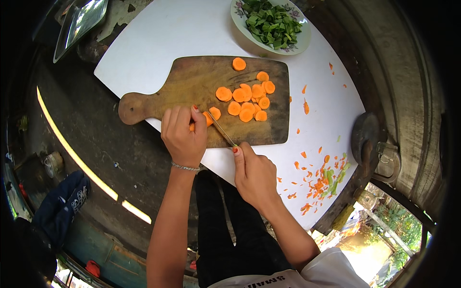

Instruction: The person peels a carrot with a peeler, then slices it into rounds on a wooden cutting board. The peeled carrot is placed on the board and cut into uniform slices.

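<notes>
My left hand [184, 133] grips a partly cut carrot [208, 119] near the lower edge of a wooden cutting board [194, 75]. In my right hand [255, 172] is a knife [224, 131], its narrow blade across the carrot's cut end. One round slice [215, 113] stands against the blade's far side. Several carrot slices [246, 114] lie loosely grouped on the board's right half, and a single slice [239, 64] sits apart near its top edge. The knife's handle is mostly hidden inside my right fist.
A floral-rimmed bowl [305, 32] of chopped green leaves [273, 25] stands behind the board on the white table [144, 46]. Orange and green peelings [320, 185] are scattered at the right. A dark round stone mortar [364, 135] is by the right edge. A metal tray [81, 25] is at upper left.
</notes>
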`<state>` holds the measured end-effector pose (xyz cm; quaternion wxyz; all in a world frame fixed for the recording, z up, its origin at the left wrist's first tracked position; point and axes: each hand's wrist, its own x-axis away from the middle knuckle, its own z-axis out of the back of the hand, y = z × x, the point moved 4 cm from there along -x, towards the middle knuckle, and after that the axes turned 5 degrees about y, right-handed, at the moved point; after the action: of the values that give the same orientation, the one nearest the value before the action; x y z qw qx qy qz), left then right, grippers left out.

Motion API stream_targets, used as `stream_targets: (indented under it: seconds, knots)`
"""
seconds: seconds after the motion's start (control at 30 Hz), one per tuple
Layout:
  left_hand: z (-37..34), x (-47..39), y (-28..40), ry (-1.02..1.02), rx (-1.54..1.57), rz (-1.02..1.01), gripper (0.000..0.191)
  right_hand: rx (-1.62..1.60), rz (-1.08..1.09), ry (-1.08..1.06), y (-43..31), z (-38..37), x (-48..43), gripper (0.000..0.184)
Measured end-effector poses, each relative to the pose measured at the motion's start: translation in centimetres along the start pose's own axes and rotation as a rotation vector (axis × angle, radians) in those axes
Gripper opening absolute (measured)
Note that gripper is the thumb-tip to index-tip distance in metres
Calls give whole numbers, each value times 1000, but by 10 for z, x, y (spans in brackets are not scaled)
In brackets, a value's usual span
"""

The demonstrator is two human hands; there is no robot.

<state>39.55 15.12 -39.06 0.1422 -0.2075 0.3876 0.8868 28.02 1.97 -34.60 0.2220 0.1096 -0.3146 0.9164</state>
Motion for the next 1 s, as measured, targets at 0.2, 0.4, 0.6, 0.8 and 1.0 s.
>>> stream_targets:
  seconds: [0.2,0.4,0.6,0.8,1.0]
  knots:
    - [-1,3,-2,9,14,16,26,-46,66,68,2,-10,4,33]
    - [-2,3,-3,18,12,12,27,-101,22,33,3,-10,4,28]
    - [-3,2,-3,20,8,4,27,10,62,70,-3,-12,7,29]
    - [-3,3,-3,16,11,0,27,2,53,19,-12,-8,5,33]
    - [-1,1,0,14,18,-11,26,51,92,-60,-15,12,-6,37]
